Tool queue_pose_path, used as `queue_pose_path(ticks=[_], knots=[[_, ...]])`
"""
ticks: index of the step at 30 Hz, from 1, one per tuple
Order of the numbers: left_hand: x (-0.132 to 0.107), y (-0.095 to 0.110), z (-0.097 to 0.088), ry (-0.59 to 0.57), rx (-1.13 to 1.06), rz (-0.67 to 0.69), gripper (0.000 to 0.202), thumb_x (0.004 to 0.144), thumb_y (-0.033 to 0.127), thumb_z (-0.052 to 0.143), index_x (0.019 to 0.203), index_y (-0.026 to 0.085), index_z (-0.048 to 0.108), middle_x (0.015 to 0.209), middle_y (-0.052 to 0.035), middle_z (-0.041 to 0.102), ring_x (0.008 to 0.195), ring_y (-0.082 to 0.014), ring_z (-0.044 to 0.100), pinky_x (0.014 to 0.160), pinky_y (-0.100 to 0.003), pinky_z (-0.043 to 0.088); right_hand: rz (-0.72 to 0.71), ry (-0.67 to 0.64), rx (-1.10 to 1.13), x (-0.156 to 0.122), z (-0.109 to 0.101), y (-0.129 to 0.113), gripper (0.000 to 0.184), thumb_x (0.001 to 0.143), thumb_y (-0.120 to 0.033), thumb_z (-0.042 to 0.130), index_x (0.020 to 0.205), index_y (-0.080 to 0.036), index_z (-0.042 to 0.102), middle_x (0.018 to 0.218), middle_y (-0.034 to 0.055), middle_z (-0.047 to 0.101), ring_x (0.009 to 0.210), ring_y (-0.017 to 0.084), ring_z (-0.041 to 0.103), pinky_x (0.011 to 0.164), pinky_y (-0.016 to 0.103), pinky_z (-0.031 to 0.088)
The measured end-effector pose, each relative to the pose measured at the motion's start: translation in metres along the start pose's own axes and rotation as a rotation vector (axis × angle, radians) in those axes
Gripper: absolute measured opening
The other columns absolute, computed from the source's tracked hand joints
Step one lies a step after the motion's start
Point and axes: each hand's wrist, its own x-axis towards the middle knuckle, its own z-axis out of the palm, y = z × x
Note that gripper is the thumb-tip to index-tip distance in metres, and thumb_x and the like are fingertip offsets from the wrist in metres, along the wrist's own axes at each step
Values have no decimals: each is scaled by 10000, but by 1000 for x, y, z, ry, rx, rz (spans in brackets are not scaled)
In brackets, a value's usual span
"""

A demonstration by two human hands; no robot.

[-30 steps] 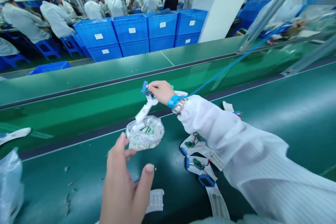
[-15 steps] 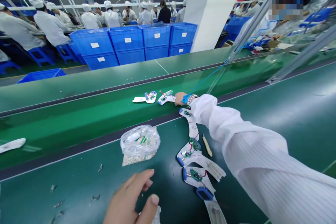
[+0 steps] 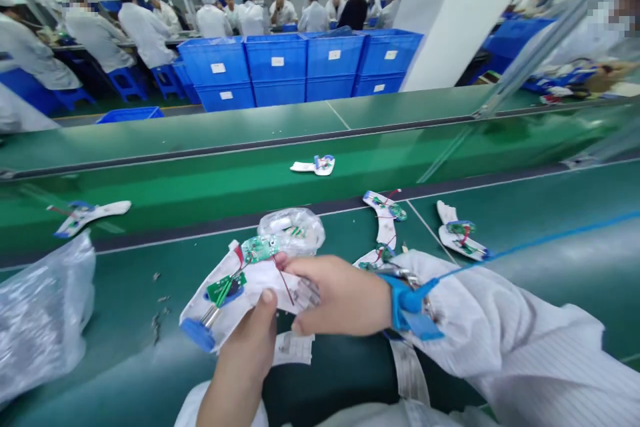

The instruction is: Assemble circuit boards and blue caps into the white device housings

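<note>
A white curved plastic housing half [image 3: 200, 300] is held up in front of me, with green circuit boards, thin red wires and a blue round end piece. My left hand [image 3: 250, 333] is closed on its lower edge, thumb on top. My right hand [image 3: 345, 297], wearing a blue wrist strap [image 3: 413, 303], grips its handle end on the right. Below them, a white plastic piece [image 3: 295, 349] rests on the green table. Just behind the held housing lies a clear bag of small parts [image 3: 310, 230].
Similar housings lie on the table at right [image 3: 386, 227] and far right [image 3: 463, 240]. Others are on the green belt, one in the middle [image 3: 323, 165] and one at left [image 3: 85, 217]. A clear plastic bag [image 3: 45, 313] lies at left, near small metal parts [image 3: 156, 323].
My right hand has come back from the belt to the front, bringing a housing. My left hand, empty before, now holds it too. The view has shifted.
</note>
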Motion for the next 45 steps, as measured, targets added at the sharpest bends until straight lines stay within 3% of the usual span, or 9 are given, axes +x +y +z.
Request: queue_pose_path(ticks=[5,9,12,16,22,26,30,36,45], knots=[[-29,4,-15,270,-284,-126,295,639,426,723,810,196,652,646,-2,676,794,-223,670,674,-320,528,-11,-126,87,-1,58,-3,262,674,-258,642,889,-139,550,796,-1,600,668,116,542,563,188,407],[-54,16,-60,477,-299,20,412,489,491,759,721,168,652,427,44,517,477,-161,573,470,-270,473,-89,-396,-101,11,66,7,159,795,-278,540,806,-156,642,720,-15,644,630,87,573,569,156,404],[-74,26,-101,687,-256,180,465,511,565,675,690,137,656,411,25,499,393,-125,474,455,-289,458,-75,-368,-352,37,64,21,204,765,-104,489,740,-159,684,760,6,683,716,112,606,660,182,416],[-89,25,-139,821,-293,197,369,651,504,542,707,152,640,488,12,512,432,-123,454,441,-276,435,-26,-281,-515,79,73,39,245,757,-76,481,817,-152,706,879,54,697,840,179,618,778,260,424],[-85,8,-150,801,-301,81,440,478,544,678,655,141,664,436,8,501,409,-125,449,412,-263,415,17,-236,-690,119,83,53,159,845,-196,541,956,-146,644,997,54,650,930,170,597,866,355,447],[-75,5,-152,760,-297,26,447,408,535,734,622,146,684,412,1,510,393,-129,464,399,-254,411,98,-135,-777,133,75,59,240,891,-316,508,1022,-132,589,1047,67,603,950,173,580,849,394,470],[-67,4,-156,714,-315,9,421,410,504,760,613,142,692,447,-8,542,396,-115,463,398,-245,416,116,-97,-801,143,74,64,258,888,-319,510,1058,-135,574,1048,66,597,936,173,578,835,391,471],[-66,1,-167,685,-332,23,420,435,508,752,640,145,703,459,-12,548,401,-110,459,407,-244,418,42,-69,-774,152,87,57,369,827,-183,506,1193,-177,552,1073,102,576,921,195,586,795,301,437],[-64,-4,-180,659,-342,43,392,507,515,710,651,151,698,433,-2,524,385,-111,453,415,-252,407,-230,-306,-727,191,139,16,249,830,-208,526,1051,-214,640,1043,46,613,960,172,579,833,281,432]])
